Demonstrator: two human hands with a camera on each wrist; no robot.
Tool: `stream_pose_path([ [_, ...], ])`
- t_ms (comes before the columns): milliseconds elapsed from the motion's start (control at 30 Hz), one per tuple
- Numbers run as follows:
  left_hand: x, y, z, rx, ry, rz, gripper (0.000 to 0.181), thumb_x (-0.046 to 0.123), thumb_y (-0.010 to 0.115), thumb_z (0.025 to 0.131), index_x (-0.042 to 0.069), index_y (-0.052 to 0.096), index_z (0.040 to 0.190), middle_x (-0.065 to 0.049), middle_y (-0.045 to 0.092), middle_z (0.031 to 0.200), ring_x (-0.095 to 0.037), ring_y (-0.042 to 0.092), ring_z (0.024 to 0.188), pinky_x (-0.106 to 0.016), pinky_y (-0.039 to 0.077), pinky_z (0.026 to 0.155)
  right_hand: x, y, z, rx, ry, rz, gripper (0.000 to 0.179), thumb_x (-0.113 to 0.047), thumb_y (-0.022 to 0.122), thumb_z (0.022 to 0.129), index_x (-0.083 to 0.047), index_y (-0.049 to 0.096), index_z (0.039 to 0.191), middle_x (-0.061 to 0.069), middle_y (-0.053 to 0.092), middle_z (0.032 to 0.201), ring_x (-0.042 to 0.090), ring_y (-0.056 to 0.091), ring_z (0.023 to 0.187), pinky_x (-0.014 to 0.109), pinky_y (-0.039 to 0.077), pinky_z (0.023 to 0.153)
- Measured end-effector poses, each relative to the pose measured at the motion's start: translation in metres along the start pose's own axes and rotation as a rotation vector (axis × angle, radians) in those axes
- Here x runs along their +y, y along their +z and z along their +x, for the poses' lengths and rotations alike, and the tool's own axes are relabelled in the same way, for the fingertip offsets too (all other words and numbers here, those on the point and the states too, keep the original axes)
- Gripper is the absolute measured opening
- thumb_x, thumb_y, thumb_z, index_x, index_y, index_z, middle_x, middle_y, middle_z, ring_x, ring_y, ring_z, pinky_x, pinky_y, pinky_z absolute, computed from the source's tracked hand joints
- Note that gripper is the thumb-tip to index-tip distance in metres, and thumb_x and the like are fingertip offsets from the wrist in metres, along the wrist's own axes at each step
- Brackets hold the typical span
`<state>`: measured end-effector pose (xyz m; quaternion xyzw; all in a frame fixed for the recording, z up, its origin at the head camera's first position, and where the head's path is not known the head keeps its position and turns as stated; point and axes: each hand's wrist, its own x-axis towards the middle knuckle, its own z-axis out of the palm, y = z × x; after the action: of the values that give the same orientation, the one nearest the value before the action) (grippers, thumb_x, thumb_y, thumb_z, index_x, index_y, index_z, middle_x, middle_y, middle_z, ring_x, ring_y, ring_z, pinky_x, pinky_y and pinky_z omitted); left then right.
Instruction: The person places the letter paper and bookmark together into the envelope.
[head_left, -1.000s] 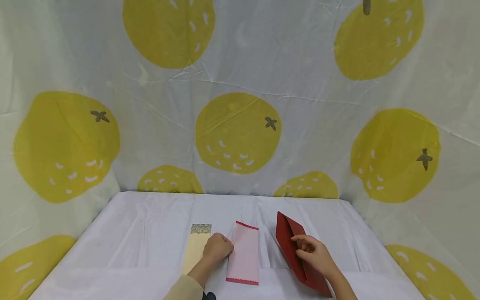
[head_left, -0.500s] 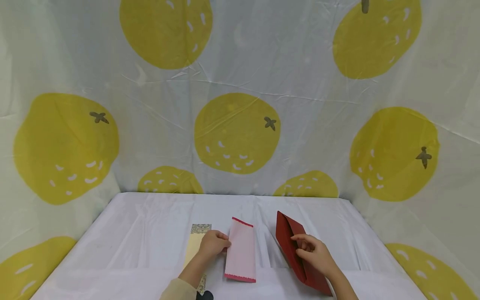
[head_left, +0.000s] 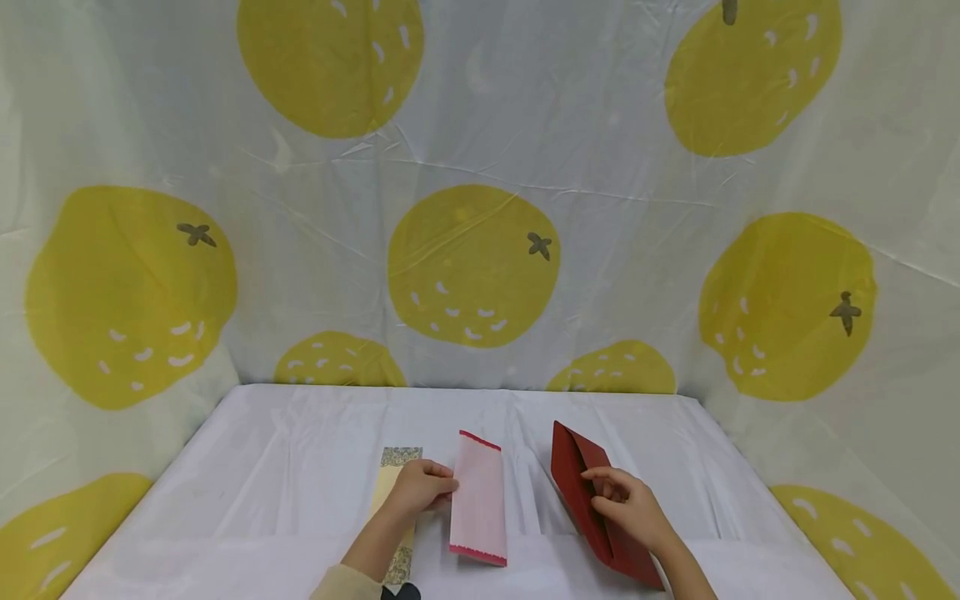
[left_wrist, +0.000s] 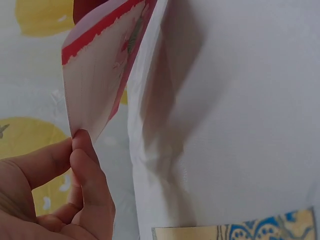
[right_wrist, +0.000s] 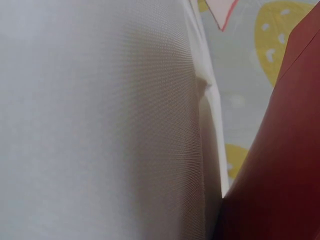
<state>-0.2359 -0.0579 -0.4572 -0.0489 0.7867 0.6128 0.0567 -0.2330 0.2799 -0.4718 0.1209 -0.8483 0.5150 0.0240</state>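
Between thumb and forefinger, my left hand pinches the left edge of a pale pink paper slip with ragged red bands at both ends. In the left wrist view the slip is raised and curved, its other side partly showing a print. Its far part overlaps something dark red at the top. My right hand holds a dark red envelope tilted up on the right, curled fingers at its long, slightly parted opening. The right wrist view shows the envelope but not the hand.
A cream paper strip with lace-patterned ends lies on the white-covered table, partly behind the left hand and forearm. A small dark object shows by the left sleeve. A lemon-print cloth encloses the table's back and sides.
My left hand takes hold of the pink slip's edge and shifts it slightly left, its far end rising and turning. My right hand and the red envelope stay almost still.
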Motion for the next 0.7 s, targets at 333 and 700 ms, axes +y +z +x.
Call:
stream_pose_path([
  [333, 0.004, -0.008, -0.006, -0.037, -0.058, -0.101, 0.020, 0.006, 0.071, 0.087, -0.007, 0.063, 0.100, -0.008, 0.064, 0.081, -0.012, 0.059, 0.067, -0.023, 0.054, 0.062, 0.003, 0.000, 0.000, -0.002, 0.001, -0.001, 0.032, 0.001, 0.067, 0.084, -0.001, 0.065, 0.116, 0.005, 0.050, 0.080, 0.011, 0.049, 0.070, 0.024, 0.044, 0.062],
  [700, 0.020, -0.005, -0.012, -0.108, -0.044, -0.172, 0.026, 0.011, 0.072, 0.088, -0.007, 0.063, 0.105, -0.008, 0.066, 0.084, -0.011, 0.061, 0.067, -0.023, 0.055, 0.065, 0.005, 0.001, 0.000, 0.010, 0.008, 0.007, 0.033, 0.001, 0.069, 0.083, -0.003, 0.065, 0.116, 0.004, 0.050, 0.080, 0.011, 0.050, 0.069, 0.024, 0.045, 0.062],
])
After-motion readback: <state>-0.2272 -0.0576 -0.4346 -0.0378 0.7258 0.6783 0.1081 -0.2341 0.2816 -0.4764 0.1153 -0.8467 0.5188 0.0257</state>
